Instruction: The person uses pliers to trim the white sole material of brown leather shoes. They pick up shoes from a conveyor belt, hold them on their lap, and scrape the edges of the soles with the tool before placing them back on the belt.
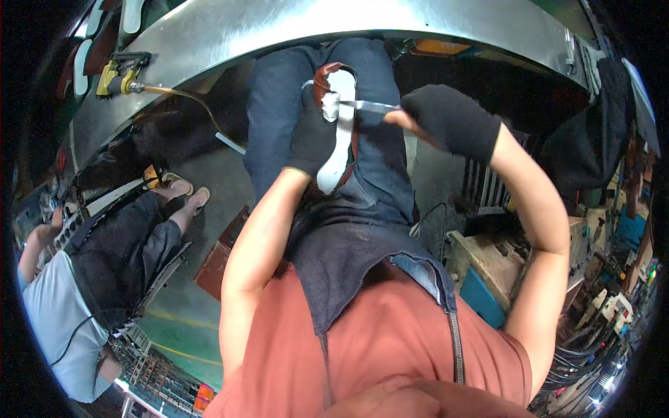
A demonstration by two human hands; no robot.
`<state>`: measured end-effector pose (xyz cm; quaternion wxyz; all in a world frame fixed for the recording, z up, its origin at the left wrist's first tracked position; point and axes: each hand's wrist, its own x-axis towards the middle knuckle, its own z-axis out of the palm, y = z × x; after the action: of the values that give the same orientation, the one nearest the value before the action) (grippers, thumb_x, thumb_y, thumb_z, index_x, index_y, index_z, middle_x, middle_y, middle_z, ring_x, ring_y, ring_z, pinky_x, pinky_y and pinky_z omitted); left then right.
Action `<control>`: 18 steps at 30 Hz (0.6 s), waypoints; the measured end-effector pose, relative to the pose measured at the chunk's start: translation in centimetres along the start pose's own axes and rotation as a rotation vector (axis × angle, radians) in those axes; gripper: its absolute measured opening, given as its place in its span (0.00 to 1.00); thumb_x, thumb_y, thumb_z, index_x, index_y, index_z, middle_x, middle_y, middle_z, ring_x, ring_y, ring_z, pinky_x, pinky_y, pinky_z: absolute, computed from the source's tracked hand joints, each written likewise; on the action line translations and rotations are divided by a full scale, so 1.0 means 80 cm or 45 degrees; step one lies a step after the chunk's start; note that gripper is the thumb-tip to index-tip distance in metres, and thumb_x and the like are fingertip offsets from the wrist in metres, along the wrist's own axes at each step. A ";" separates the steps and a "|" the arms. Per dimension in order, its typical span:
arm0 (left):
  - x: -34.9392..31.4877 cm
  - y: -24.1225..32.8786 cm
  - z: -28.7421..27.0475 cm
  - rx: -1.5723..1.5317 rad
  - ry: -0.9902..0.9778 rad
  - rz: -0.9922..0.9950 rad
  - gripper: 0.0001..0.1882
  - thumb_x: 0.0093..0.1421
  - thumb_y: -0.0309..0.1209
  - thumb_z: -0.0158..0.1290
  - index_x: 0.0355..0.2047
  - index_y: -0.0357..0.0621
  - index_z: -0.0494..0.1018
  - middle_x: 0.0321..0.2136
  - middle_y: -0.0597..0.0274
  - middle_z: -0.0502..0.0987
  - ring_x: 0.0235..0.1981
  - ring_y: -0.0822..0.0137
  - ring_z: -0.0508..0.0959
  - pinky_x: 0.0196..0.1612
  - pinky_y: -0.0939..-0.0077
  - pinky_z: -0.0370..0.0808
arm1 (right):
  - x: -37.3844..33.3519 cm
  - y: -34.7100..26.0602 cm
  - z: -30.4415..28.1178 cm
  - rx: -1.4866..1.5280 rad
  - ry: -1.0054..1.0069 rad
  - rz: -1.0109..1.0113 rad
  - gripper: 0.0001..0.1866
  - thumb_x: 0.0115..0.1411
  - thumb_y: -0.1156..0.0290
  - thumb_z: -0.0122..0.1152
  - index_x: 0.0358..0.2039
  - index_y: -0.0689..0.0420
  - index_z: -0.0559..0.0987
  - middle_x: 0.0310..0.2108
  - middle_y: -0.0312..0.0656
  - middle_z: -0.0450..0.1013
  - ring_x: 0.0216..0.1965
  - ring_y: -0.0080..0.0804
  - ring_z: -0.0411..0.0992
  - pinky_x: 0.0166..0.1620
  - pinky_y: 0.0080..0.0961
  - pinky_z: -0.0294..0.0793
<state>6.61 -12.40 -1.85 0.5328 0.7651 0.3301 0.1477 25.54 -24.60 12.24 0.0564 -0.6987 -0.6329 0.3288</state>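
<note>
On my lap lies a shoe being made, with a red-brown leather upper (324, 78) around a long white sole piece (336, 164) that faces up. My left hand (312, 132), in a black glove, is closed around the shoe's left side. White covering shows at its fingertips. My right hand (453, 122), also in black with bare fingertips, grips a narrow, flat metal tool that looks like a knife (376, 106). The blade points left and reaches the shoe beside my left fingers. Its handle is hidden in my fist, which is slightly blurred.
A metal worktable (209, 35) curves across the far side. On its left lies a yellow air-powered nail gun (122, 75) with a hose. A co-worker (118, 265) sits at left. To my right stand a wooden box (488, 261) and machinery with cables (592, 334).
</note>
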 end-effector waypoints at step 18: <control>-0.149 0.031 -0.027 -0.045 -0.104 -0.096 0.41 0.52 0.41 0.60 0.59 0.34 0.52 0.51 0.42 0.65 0.52 0.51 0.69 0.54 0.62 0.66 | -0.023 -0.038 0.091 0.663 0.363 0.201 0.25 0.66 0.54 0.42 0.24 0.61 0.75 0.18 0.39 0.69 0.20 0.26 0.65 0.27 0.27 0.65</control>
<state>-2.61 -19.28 2.78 0.5643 0.7480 0.3341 0.1020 19.14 -28.21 8.80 0.2959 -0.7469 -0.4568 0.3820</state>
